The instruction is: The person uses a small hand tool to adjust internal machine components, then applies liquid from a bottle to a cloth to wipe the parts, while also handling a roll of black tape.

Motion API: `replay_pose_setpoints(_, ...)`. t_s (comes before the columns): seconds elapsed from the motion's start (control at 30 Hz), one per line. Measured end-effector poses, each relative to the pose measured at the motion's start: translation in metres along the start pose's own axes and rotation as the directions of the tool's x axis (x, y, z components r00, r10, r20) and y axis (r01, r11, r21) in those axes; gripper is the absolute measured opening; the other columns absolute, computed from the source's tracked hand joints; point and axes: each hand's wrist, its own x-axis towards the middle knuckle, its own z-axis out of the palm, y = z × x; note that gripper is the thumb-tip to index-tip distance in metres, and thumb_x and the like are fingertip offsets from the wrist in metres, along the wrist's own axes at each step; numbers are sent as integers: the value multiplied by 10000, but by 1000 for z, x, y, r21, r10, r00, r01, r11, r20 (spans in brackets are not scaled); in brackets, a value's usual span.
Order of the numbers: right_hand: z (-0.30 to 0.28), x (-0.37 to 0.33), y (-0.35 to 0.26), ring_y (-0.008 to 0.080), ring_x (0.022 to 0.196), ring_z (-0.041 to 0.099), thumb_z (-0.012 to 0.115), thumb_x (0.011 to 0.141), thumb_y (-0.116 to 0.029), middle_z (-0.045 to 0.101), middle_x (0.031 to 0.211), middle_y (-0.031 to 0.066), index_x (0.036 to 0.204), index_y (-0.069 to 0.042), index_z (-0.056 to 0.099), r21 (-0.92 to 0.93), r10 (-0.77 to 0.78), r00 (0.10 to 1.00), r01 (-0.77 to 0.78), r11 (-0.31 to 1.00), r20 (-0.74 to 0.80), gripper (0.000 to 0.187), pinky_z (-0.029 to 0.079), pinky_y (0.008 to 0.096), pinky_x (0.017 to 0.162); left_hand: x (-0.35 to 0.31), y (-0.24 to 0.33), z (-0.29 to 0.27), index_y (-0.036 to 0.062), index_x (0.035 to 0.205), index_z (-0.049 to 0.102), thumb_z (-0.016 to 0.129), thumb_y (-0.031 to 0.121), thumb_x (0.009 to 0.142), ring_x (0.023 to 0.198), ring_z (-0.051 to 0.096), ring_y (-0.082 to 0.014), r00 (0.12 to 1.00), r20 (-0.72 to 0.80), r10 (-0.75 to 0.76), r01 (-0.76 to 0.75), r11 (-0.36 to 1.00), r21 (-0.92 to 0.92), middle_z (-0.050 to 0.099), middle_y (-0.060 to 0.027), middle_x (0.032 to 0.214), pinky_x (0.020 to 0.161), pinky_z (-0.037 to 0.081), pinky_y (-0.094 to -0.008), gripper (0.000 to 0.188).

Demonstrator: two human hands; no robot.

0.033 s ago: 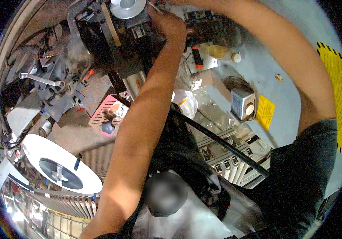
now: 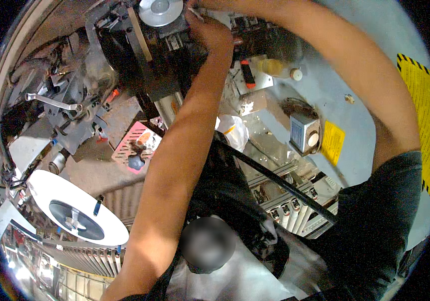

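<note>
My left hand [image 2: 207,29] reaches up to the machine at the top. Its fingers are bent and closed near a thin, pale metal piece [image 2: 195,12], too small to make out. Beside that hand, on its left, sits a round silvery disc [image 2: 161,7] with a raised centre. My right forearm [image 2: 320,25] arches in from the right, toward the same spot. Only the edge of my right hand [image 2: 214,4] shows at the top rim, and its fingers are hidden.
A double-ended ring wrench [image 2: 53,101] lies among clutter at left. Below it are a pink slotted plate [image 2: 136,145] with a dark knob and a white oval lamp [image 2: 42,188]. Right of my left arm are a yellowish bottle [image 2: 272,67], a boxy switch [image 2: 303,133] and a black bar [image 2: 280,183].
</note>
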Motion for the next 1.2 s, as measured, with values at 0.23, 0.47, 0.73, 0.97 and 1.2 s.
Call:
replay_pose_setpoints(0.23, 62, -31, 31, 308, 1211, 626, 616, 944, -278, 700, 1248, 168, 1285, -18, 679, 201, -63, 958, 123, 972, -281, 433, 493, 462, 1005, -28, -7, 10, 176, 1332, 591, 535, 575, 1018, 1160, 587, -178, 819, 322, -476, 574, 689, -442, 648, 6, 1257, 1010, 464, -345, 511)
replay_pose_setpoints(0.47, 10, 2, -4, 342, 1202, 620, 636, 942, -265, 679, 1281, 187, 1315, 16, 640, 114, -24, 995, 35, 993, -97, 467, 477, 466, 1047, -4, -2, -7, 118, 1521, 418, 490, -156, 925, 1252, 567, -346, 978, 107, 177, -200, 943, 265, 548, -209, 1443, 1084, 435, -454, 660)
replay_pose_setpoints(0.73, 68, -17, 14, 357, 1198, 622, 629, 937, -375, 696, 1236, 218, 1180, 35, 721, 13, -8, 919, 14, 1000, -394, 486, 448, 471, 1051, -14, -45, -10, 99, 1568, 354, 503, -109, 976, 1212, 594, -356, 981, 165, -99, 116, 989, -96, 509, -231, 1494, 1034, 486, -471, 644)
replay_pose_setpoints(0.97, 62, -30, 18, 381, 975, 699, 636, 917, -231, 735, 1069, 222, 953, 16, 768, 392, 40, 969, 62, 918, -246, 283, 551, 477, 846, -32, 5, 30, 94, 1363, 515, 501, 365, 1031, 1119, 584, -242, 918, 135, -372, 390, 795, -465, 622, -64, 1253, 1044, 437, -397, 428)
replay_pose_setpoints(1.2, 12, -21, 4, 361, 939, 716, 702, 876, -277, 765, 1014, 146, 887, -13, 776, 92, 74, 997, -71, 993, -38, 275, 561, 488, 834, -50, 58, 60, 87, 1318, 535, 464, 403, 1112, 1102, 503, -213, 948, -112, -297, 254, 922, -291, 554, -73, 1178, 1119, 340, -374, 384)
